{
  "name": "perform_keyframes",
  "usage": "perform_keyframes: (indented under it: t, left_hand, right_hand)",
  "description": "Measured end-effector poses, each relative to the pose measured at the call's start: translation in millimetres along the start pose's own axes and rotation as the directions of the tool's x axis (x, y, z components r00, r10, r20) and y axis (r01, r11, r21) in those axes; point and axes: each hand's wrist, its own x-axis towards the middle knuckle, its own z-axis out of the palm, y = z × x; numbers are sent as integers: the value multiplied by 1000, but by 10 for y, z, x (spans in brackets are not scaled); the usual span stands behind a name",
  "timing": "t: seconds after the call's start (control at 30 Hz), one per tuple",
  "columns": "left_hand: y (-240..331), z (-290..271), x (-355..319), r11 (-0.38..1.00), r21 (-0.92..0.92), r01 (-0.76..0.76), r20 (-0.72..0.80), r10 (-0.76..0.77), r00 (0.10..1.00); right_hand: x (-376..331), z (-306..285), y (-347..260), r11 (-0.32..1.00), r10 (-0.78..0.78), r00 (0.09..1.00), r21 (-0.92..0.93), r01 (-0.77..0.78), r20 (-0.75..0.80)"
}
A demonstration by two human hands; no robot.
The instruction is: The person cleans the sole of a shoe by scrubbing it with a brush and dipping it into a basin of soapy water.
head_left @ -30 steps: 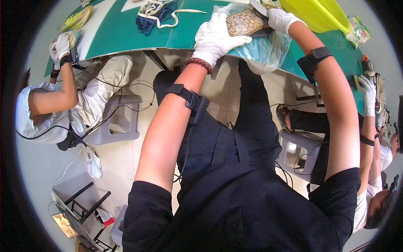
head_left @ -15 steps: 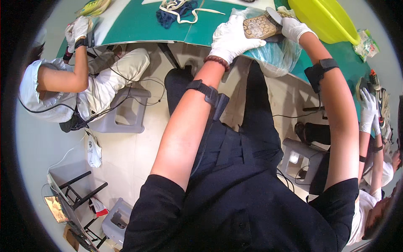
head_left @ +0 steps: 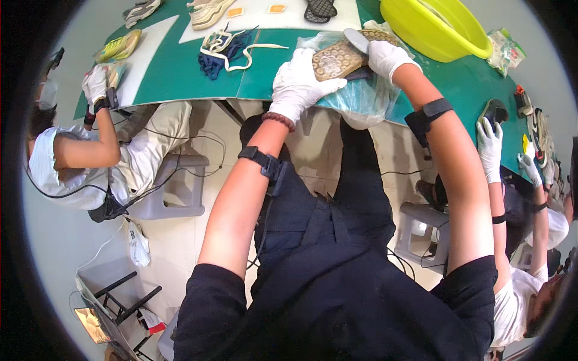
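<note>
**2 gloved hands grip a shoe sole-up at the table edge**

From the head camera I see my left hand [head_left: 298, 81], in a white glove, closed around the near end of a shoe [head_left: 340, 57] turned sole-up, its tan tread facing the lens. My right hand [head_left: 385, 57], also gloved, is closed on the far end, where a pale grey insole-shaped piece [head_left: 356, 40] juts up; whether the fingers pinch that piece or only the shoe, I cannot tell. The shoe sits over a clear plastic bag [head_left: 361, 99] draped across the near edge of the green table [head_left: 180, 72]. Compared with 0.5 s ago, the hands and shoe keep the same hold, while the view has tipped to bring in the yellow basin [head_left: 442, 30], the loose laces [head_left: 226, 45] and a seated co-worker's gloved hand [head_left: 96, 84] at left.
</note>
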Motion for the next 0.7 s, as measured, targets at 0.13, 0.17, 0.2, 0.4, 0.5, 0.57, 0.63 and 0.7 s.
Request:
perform_keyframes:
  t: [0.13,0.17,0.2,0.4,0.5,0.57,0.63,0.7]
  left_hand:
    - [89,106,42,999,-37,-39,-62,37,997]
    - [137,112,60,996,-71,-57,-59,52,997]
    - [116,101,36,993,-99,-58,-59,53,997]
    - [90,10,6,995,-98,-21,-42,17,999]
    - [52,18,15,994,-109,-24,-34,20,999]
    - [85,-43,62,989,-146,-12,-14,10,1000]
    - [64,30,13,990,-138,-8,-18,5,1000]
    - [77,8,25,991,-130,4,-23,-7,1000]
  right_hand:
    - [-108,-246,84,983,134,986,111,-145,99]
    - [-121,-220,155,978,145,986,137,-155,83]
    - [-113,-202,135,987,115,990,101,-124,86]
    - [-240,-135,-101,989,91,996,122,-89,-5]
    - [-358,-215,-201,998,-16,999,54,14,50]
    - [-399,-242,-281,997,-43,995,69,37,88]
    - [-407,-15,-194,999,-32,999,35,32,0]
    - [-290,23,-8,999,-9,995,-45,5,-97]
